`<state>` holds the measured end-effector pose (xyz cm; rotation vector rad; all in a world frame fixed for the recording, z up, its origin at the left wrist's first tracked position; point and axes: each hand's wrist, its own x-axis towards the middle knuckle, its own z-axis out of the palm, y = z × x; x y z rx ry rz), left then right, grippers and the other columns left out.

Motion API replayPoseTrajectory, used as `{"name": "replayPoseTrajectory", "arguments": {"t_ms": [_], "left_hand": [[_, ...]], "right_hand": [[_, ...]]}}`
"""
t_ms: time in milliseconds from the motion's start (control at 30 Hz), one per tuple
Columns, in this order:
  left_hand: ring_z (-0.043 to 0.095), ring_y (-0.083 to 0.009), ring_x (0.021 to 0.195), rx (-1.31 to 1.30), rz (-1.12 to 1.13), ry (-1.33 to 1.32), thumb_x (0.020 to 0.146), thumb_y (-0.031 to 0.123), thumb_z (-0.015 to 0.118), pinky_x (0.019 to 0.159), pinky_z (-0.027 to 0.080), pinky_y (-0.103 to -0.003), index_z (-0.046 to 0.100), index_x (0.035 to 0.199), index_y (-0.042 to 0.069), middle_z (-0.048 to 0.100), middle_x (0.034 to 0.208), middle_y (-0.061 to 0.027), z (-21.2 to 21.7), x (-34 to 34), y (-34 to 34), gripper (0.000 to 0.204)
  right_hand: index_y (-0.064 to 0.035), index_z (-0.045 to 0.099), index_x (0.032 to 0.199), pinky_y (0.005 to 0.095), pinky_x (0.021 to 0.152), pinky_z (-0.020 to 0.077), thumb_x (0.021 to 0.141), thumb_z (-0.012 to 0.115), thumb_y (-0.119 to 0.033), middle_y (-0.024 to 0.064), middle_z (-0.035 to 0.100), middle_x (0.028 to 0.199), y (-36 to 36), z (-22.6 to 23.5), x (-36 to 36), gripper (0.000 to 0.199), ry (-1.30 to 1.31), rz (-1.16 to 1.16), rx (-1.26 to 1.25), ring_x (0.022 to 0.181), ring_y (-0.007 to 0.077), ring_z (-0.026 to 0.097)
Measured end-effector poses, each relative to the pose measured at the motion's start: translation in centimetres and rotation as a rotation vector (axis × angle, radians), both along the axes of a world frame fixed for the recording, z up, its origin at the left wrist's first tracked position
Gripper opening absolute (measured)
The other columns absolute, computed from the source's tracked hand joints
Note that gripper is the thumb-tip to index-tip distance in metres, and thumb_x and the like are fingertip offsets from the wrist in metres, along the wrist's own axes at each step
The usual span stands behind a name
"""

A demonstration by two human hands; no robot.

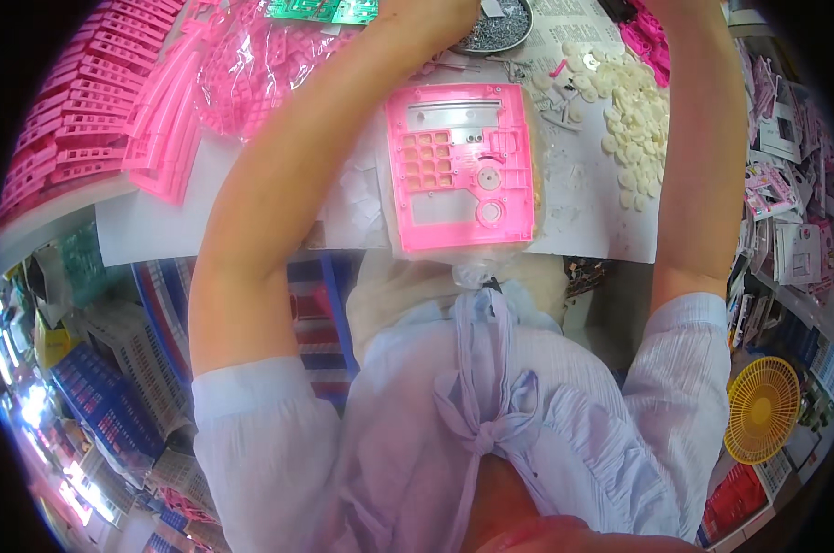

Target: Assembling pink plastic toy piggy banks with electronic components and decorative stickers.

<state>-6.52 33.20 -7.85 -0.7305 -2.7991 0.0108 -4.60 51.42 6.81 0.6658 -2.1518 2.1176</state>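
My left forearm reaches up across the table, and my left hand is at the top edge beside a round dish of small dark metal screws. Its fingers are cut off or hidden, so what they hold cannot be told. My right forearm stretches forward on the right, with the hand beyond the top edge. Between my arms lies a pink plastic casing, its hollow inner side up, on a clear plastic-wrapped pad. It has a grid of square openings, a silvery strip near its far end and round fittings on its right half.
Cream-coloured round plastic pieces are heaped to the right. On the left are a clear bag of pink parts, stacked pink frames and green circuit boards. A yellow basket stands low at right.
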Motion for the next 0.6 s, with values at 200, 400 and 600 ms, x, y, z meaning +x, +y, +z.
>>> {"name": "replayPoseTrajectory", "arguments": {"t_ms": [200, 400, 600], "left_hand": [[0.068, -0.0341, 0.071, 0.342, -0.01, 0.098, 0.086, 0.026, 0.058, 0.078, 0.044, -0.054, 0.073, 0.071, 0.009, 0.07, 0.074, -0.0147, 1.8, 4.2, -0.7, 0.027], [0.069, -0.0273, 0.084, 0.016, 0.15, -0.165, 0.083, 0.018, 0.066, 0.081, 0.046, -0.048, 0.071, 0.091, 0.003, 0.071, 0.085, -0.0149, 2.2, 2.6, -1.5, 0.018], [0.062, -0.0212, 0.082, 0.803, -0.202, -0.38, 0.081, 0.011, 0.075, 0.086, 0.038, -0.039, 0.072, 0.094, 0.011, 0.069, 0.088, -0.0014, 4.8, 15.3, -1.1, 0.013]], "right_hand": [[0.0016, 0.05, 0.129, 0.0351, 0.074, 0.0513, 0.083, 0.062, -0.011, 0.0116, 0.063, 0.083, 0.8, -3.6, 5.4, 0.049, 0.005, 0.175, -0.341, 0.076, 0.0232, 0.063], [0.0001, 0.05, 0.127, 0.0295, 0.056, 0.0449, 0.085, 0.061, -0.011, 0.0068, 0.055, 0.066, -0.2, -5.7, 8.4, 0.044, 0.062, 0.01, -0.338, 0.056, 0.0155, 0.052], [-0.0069, 0.054, 0.131, 0.0295, 0.067, 0.0453, 0.1, 0.061, -0.022, -0.0007, 0.058, 0.076, 2.0, -4.6, 12.2, 0.036, -0.048, 0.404, -0.567, 0.072, 0.014, 0.055]]}}
